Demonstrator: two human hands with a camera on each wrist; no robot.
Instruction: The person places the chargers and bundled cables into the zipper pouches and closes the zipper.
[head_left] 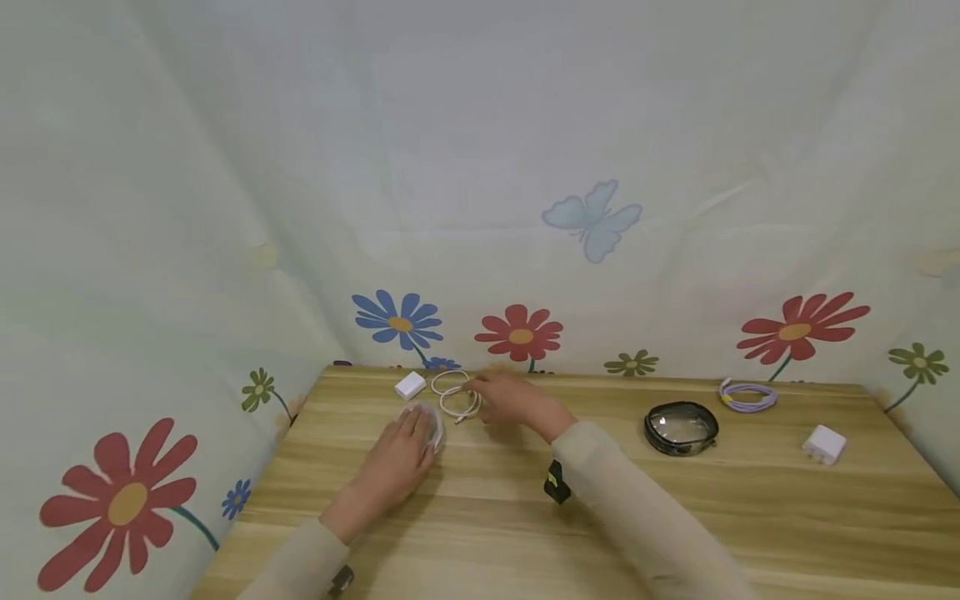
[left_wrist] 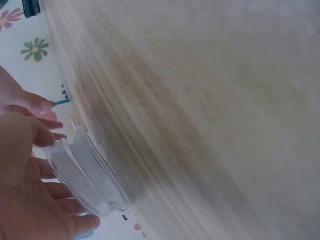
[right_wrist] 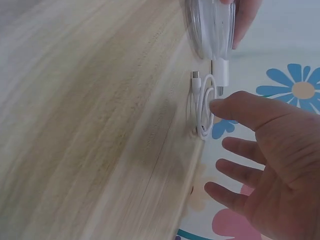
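My left hand point(head_left: 397, 454) grips a clear plastic case point(left_wrist: 87, 172) with rounded sides, resting on the left part of the wooden table. In the left wrist view its thumb lies at one end of the case and the fingers curl round the far side. Just right of it lies a coiled white charging cable point(right_wrist: 204, 107) with a USB-C plug. My right hand point(head_left: 513, 398) pinches the cable's loop; the thumb covers the index finger in the right wrist view, while the other fingers stand spread. A white charger block point(head_left: 410, 385) sits behind the case.
On the right of the table point(head_left: 480, 533) are a black-rimmed clear case point(head_left: 681, 428), a coiled purple cable point(head_left: 748, 397) and a white plug adapter point(head_left: 825, 444). A flower-printed curtain point(head_left: 465, 167) hangs right behind the table's far edge.
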